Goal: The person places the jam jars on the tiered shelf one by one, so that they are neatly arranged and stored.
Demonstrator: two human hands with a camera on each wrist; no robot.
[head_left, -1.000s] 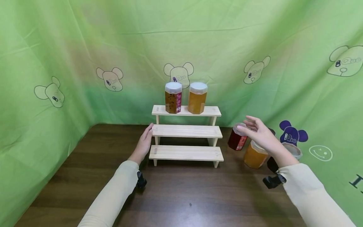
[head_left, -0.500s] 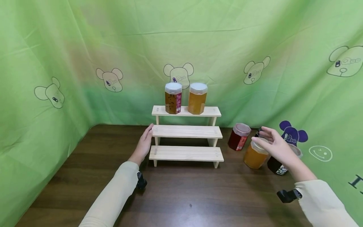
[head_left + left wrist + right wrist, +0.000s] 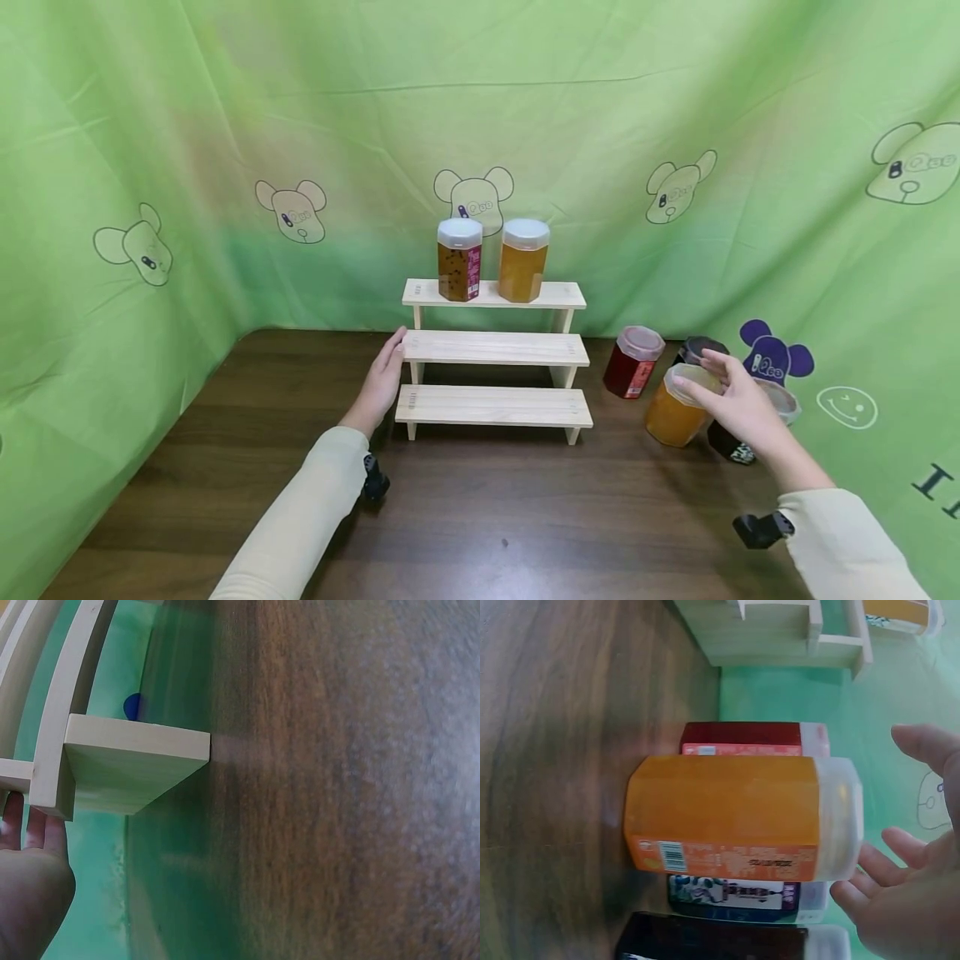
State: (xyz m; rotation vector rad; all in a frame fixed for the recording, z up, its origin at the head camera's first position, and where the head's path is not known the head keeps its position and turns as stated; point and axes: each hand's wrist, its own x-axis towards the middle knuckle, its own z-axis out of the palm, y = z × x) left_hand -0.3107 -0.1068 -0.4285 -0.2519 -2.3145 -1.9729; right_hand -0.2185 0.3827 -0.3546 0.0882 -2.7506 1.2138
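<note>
My left hand (image 3: 377,385) rests against the left end of a three-step wooden rack (image 3: 495,347), its fingers straight along the middle step. In the left wrist view the fingers (image 3: 34,829) meet the end of the wood. My right hand (image 3: 741,402) is at the clear lid of an orange jar (image 3: 673,417) standing on the table. In the right wrist view the thumb (image 3: 922,742) is apart from the lid while the fingertips come close to its edge; I cannot tell whether they touch. Two jars, one brown with dark specks (image 3: 459,262) and one amber (image 3: 523,262), stand on the top step.
A dark red jar (image 3: 632,363) stands left of the orange one. Two dark jars, one behind (image 3: 699,346) and one to the right (image 3: 727,442), are partly hidden by my right hand. Green patterned cloth (image 3: 600,150) hangs behind and beside the brown table (image 3: 480,517).
My right hand has moved from above the red jar, right and down to the orange jar's lid. The left hand and the jars have stayed in place.
</note>
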